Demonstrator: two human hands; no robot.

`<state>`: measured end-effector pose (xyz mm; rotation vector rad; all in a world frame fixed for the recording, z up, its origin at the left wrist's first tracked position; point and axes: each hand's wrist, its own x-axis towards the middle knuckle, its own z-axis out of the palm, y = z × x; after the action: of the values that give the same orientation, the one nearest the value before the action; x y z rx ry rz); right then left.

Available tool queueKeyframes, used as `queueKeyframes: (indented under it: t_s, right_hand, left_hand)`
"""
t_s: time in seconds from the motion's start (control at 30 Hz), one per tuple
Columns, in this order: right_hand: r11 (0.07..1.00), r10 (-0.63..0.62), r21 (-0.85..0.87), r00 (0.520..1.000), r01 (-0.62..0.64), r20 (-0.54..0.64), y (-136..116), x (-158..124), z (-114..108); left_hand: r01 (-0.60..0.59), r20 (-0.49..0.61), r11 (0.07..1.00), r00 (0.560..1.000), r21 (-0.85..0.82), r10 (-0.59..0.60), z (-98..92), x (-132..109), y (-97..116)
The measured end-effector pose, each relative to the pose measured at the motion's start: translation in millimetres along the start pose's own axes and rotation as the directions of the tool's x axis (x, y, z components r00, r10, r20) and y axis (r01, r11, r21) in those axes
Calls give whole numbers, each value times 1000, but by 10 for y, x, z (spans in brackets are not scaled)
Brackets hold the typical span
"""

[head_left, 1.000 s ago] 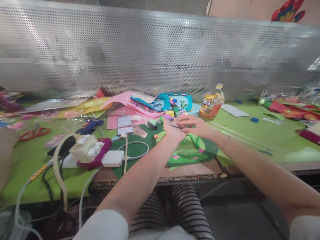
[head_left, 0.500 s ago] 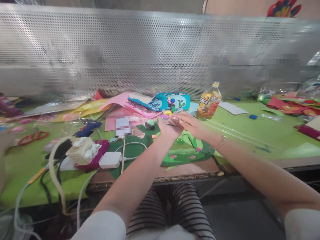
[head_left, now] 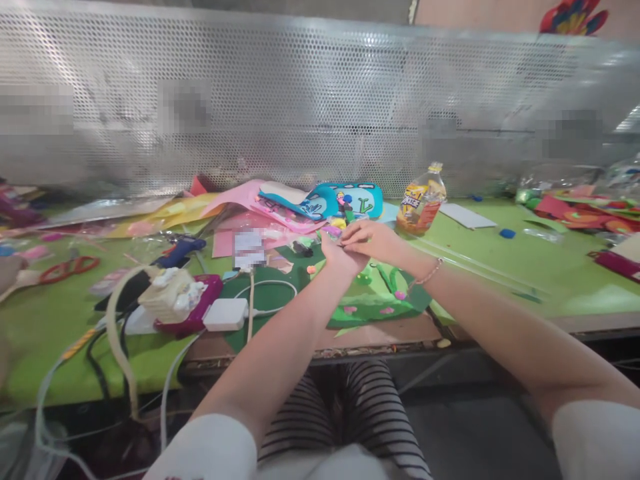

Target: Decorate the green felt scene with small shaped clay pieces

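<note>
Both of my hands meet above a green foam sheet (head_left: 365, 310) decorated with pink flowers and leaf shapes. My left hand (head_left: 341, 259) is turned palm up with its thumb raised, and its other fingers are mostly covered. Over it bends my right hand (head_left: 376, 241), fingertips pressed together against the left palm and fingers. Whatever small thing lies between them is hidden. Just beyond the hands are small purple and yellow pieces (head_left: 334, 227) and a blue foam piece (head_left: 367, 200) with figures on it.
A drink bottle (head_left: 421, 203) stands behind my right hand. To the left are a power strip with a white adapter (head_left: 226, 315), cables, a blue glue gun (head_left: 181, 255) and orange-handled scissors (head_left: 70, 268). A perforated metal screen (head_left: 300, 100) closes off the back.
My hands were laid flat together, palm on palm. Now the right palm has lifted and its fingers have curled into a pinch over the left hand. The view has shifted slightly.
</note>
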<state>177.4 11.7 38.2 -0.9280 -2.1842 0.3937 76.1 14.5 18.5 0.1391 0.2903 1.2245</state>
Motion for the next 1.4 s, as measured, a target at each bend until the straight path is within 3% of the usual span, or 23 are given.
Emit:
queueKeyframes:
  t_s: [0.2, 0.27, 0.4, 0.5, 0.67, 0.93, 1.13, 1.17, 1.23, 1.3, 1.33, 1.37, 1.4]
  right_hand:
    - [1000, 18, -19, 998, -19, -65, -107, -61, 29]
    - [997, 75, 15, 992, -74, -101, -121, -60, 17]
    - [911, 317, 317, 940, -265, -124, -18, -36, -83]
    - [802, 400, 527, 908, -282, -124, 159, -58, -175]
    - [710, 520, 603, 848, -364, -101, 462, -192, -239]
    - [803, 470, 458, 877, -380, -96, 713, -264, -201]
    - [787, 428, 497, 904, -367, -11, 760, -323, -192]
    - [790, 429, 485, 903, -375, 0, 757, -334, -207]
    - [829, 418, 417, 908, -372, -19, 756, -349, -247]
    - [855, 417, 353, 909, -381, -29, 764, -355, -293]
    - [862, 408, 334, 913, -381, -14, 770, -357, -313]
    - [868, 397, 319, 918, -381, 15, 775, -359, -329]
    - [875, 383, 303, 923, -379, 49, 778, -362, -341]
  left_hand:
    - [13, 14, 1000, 1000, 3, -14, 1, 3, -21]
    - [22, 34, 1000, 999, 15, -23, 5, -3, -31]
    - [8, 54, 998, 998, 63, -12, 5, -5, -32]
    - [-58, 45, 993, 998, 100, 54, -5, 9, 6]
    - [-148, 54, 974, 989, 171, 141, -4, 22, 54]
    - [-322, 137, 884, 946, 340, 293, 118, -150, -149]
    - [-387, 333, 800, 909, 458, 249, 317, -391, -289]
    - [-358, 300, 796, 925, 487, 233, 333, -419, -300]
    - [-226, 128, 796, 974, 561, 186, 321, -478, -330]
    - [-133, 28, 709, 987, 693, 158, 250, -562, -376]
    - [-121, 78, 605, 992, 787, 97, 200, -618, -403]
    - [-148, 178, 439, 984, 886, -26, 147, -679, -432]
    - [-266, 309, 217, 930, 939, -199, 95, -742, -459]
